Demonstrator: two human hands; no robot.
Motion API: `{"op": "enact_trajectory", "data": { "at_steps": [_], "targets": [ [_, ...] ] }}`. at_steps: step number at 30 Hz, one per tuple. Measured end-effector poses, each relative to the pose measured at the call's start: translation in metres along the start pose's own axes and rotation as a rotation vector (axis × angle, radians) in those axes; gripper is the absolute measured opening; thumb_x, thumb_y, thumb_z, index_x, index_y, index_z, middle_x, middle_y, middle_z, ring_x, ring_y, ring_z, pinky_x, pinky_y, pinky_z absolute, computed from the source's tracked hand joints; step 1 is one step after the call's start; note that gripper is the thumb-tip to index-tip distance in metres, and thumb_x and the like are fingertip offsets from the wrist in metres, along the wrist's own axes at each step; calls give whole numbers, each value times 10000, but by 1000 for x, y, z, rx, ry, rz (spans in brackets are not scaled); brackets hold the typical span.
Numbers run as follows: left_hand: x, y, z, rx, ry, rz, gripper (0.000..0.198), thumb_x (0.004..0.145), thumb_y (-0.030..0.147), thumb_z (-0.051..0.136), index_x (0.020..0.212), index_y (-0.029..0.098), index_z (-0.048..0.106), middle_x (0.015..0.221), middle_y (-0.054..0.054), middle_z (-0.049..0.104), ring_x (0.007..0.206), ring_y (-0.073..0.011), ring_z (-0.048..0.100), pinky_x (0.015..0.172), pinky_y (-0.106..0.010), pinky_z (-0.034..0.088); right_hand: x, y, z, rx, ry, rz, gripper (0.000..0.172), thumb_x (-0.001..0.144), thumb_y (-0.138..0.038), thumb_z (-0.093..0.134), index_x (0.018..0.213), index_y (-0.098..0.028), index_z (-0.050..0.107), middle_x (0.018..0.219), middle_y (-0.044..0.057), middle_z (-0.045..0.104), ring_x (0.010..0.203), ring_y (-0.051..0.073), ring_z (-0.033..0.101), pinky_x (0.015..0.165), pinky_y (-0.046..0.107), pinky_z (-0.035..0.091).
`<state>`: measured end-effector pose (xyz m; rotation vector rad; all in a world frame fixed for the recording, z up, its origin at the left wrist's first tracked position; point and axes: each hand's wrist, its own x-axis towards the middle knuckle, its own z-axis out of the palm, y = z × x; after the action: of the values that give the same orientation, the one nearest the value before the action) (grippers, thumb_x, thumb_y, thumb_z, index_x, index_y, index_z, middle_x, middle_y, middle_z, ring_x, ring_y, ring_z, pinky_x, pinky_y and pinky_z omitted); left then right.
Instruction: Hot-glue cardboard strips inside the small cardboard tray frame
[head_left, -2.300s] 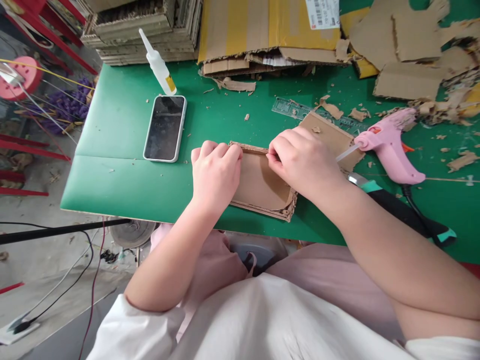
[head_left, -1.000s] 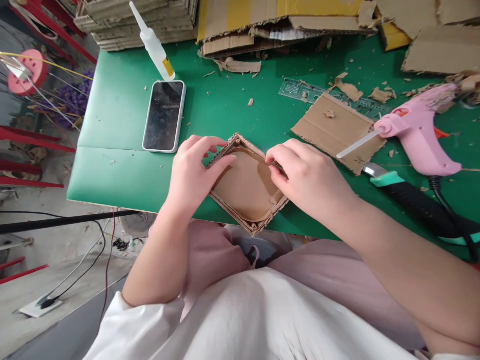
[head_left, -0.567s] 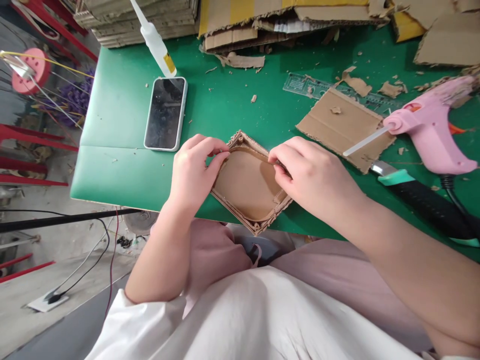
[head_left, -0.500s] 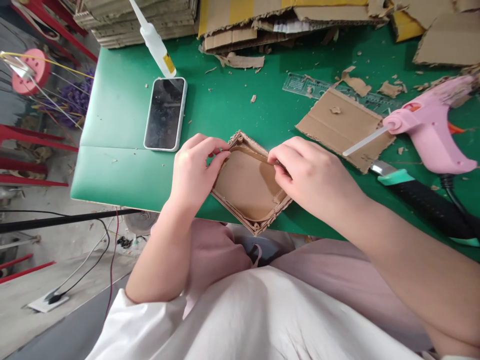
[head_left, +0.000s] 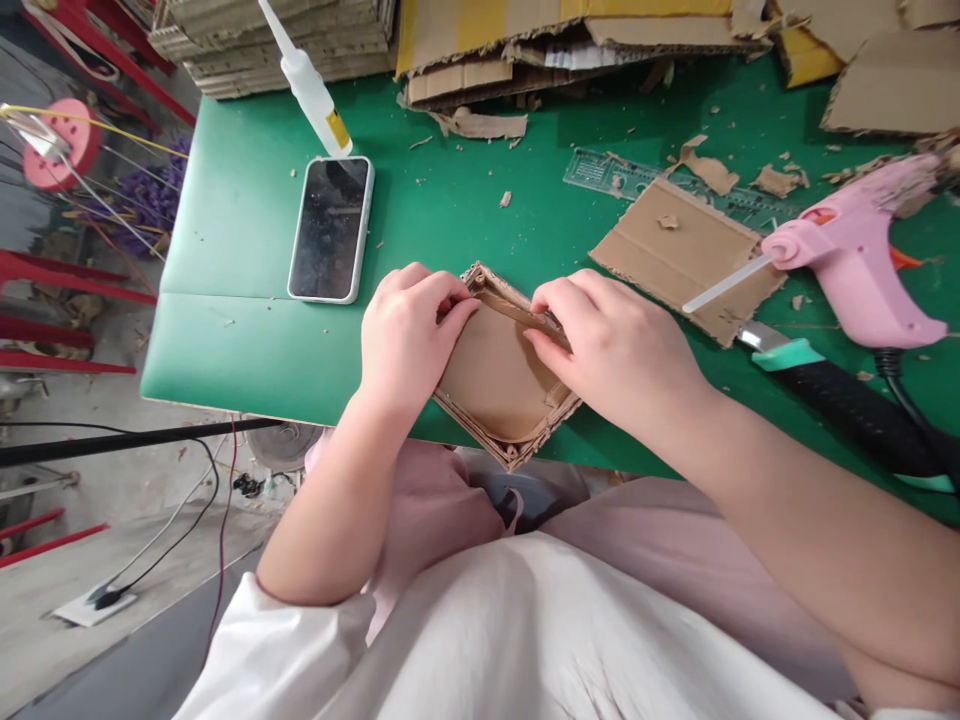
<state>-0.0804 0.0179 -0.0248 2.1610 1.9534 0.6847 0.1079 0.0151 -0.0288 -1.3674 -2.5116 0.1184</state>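
A shallow cardboard box (head_left: 491, 365) with layered walls lies cornerwise at the table's front edge. A thin cardboard strip (head_left: 517, 312) runs inside along its far right wall. My left hand (head_left: 412, 335) is closed in a pinch at the far left side, thumb and fingers near the strip's left end. My right hand (head_left: 607, 345) grips the far right wall with the strip, thumb inside the box and fingers over the rim. The fingertips hide parts of the strip and the wall.
Right of the box lie a cardboard piece (head_left: 682, 260), a clear ruler (head_left: 611, 172), a pink glue gun (head_left: 855, 255) and a black-and-teal utility knife (head_left: 840, 400). A phone (head_left: 330, 230) and a white glue bottle (head_left: 315, 100) are at left. Stacked cardboard (head_left: 285, 45) lines the back.
My left hand has moved right and slightly up along the box wall. My right hand has shifted a little left, its thumb now further inside. The strip's far edge leans inward more.
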Motion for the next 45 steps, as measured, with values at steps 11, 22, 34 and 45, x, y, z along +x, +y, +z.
{"op": "enact_trajectory", "data": {
  "at_steps": [11,22,34,45],
  "targets": [
    [1,3,2,-15,-28,-67,81,778,216,672,711,176,649,725,5,530,701,-133,503,727,-294,448,26,-15,-6,-130,-101,64,104,890,-185,447,958,-160,522,818,80,594,723,185,552,515,266,216],
    [0,1,2,-50,-17,-67,78,765,200,673,702,175,634,759,4,518,697,-118,518,672,-268,447,30,-17,7,-197,-49,61,198,920,-173,367,986,-156,553,754,91,612,627,182,560,483,292,140],
    [-3,-6,-6,-117,-9,-57,69,774,187,643,831,194,604,813,10,581,701,-116,546,660,-252,469,11,7,-22,7,106,74,149,891,-318,522,963,-193,561,810,47,620,724,179,564,570,287,332],
    [-3,-5,-6,-84,-43,-47,33,774,172,643,780,193,618,803,18,592,691,-122,537,660,-259,453,-11,14,-13,-26,-13,-37,68,824,-189,593,866,-195,539,791,33,598,802,195,538,629,299,368]
  ]
}}
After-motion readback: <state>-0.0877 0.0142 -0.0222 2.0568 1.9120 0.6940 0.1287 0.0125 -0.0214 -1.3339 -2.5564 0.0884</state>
